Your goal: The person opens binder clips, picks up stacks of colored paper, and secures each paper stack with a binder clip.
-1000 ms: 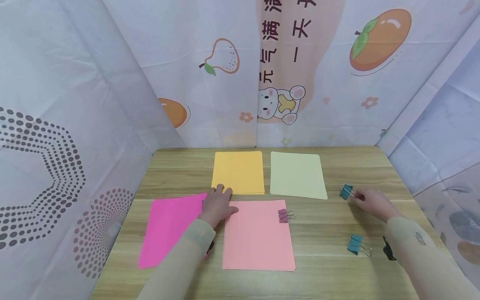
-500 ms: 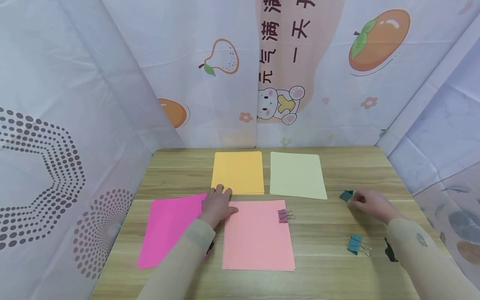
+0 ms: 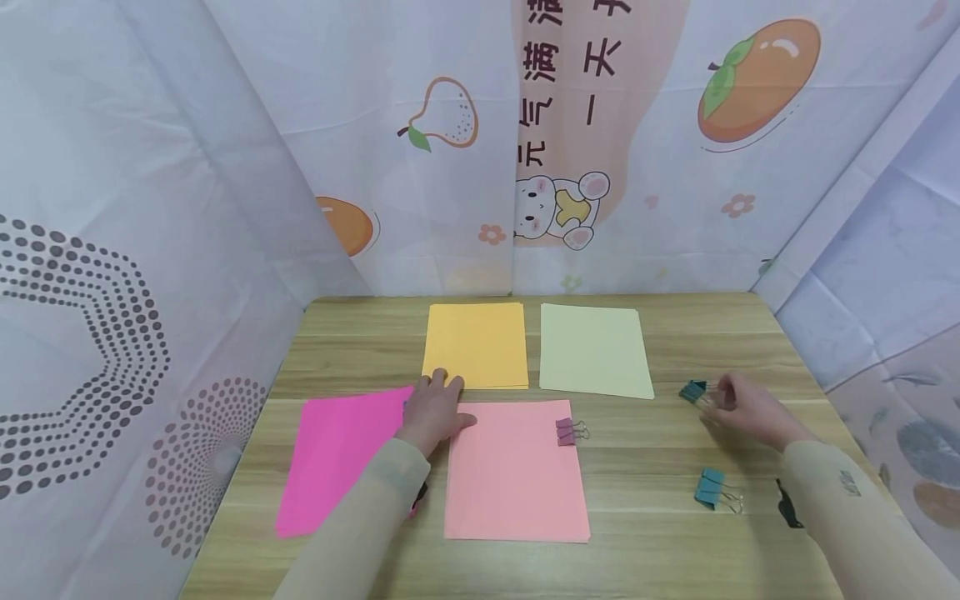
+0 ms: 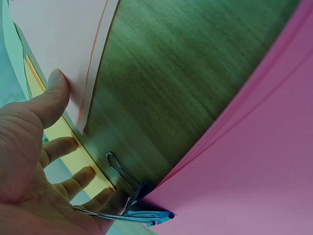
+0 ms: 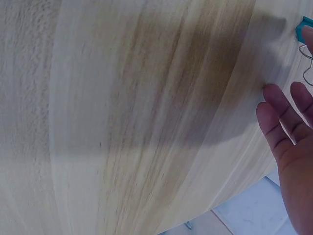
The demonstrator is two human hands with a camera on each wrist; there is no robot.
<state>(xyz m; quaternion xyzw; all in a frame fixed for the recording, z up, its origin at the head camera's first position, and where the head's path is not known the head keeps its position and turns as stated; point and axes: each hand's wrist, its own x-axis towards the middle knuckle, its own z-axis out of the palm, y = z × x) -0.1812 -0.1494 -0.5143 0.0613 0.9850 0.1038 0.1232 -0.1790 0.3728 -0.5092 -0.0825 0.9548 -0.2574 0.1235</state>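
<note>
My left hand (image 3: 433, 417) rests with spread fingers between a magenta paper stack (image 3: 341, 458) and a pink stack (image 3: 517, 475). A blue binder clip (image 4: 151, 215) sits at the magenta stack's corner, one wire handle running to the fingers in the left wrist view. The thumb lies at the pink stack's edge. My right hand (image 3: 750, 408) is beside a teal binder clip (image 3: 692, 391) on the table, thumb and forefinger apart around its wire handles. A fingertip overlaps that clip in the right wrist view, while the other fingers extend loosely.
A second teal binder clip (image 3: 708, 488) lies nearer me on the right. A purple binder clip (image 3: 566, 432) grips the pink stack's right edge. Yellow (image 3: 477, 343) and pale green (image 3: 596, 350) paper stacks lie at the back. Printed curtains (image 3: 420, 200) enclose the wooden table (image 3: 645, 542).
The far teal clip has tipped over from its earlier stance. My right hand has shifted slightly right, its thumb and forefinger parting. The left hand has not moved.
</note>
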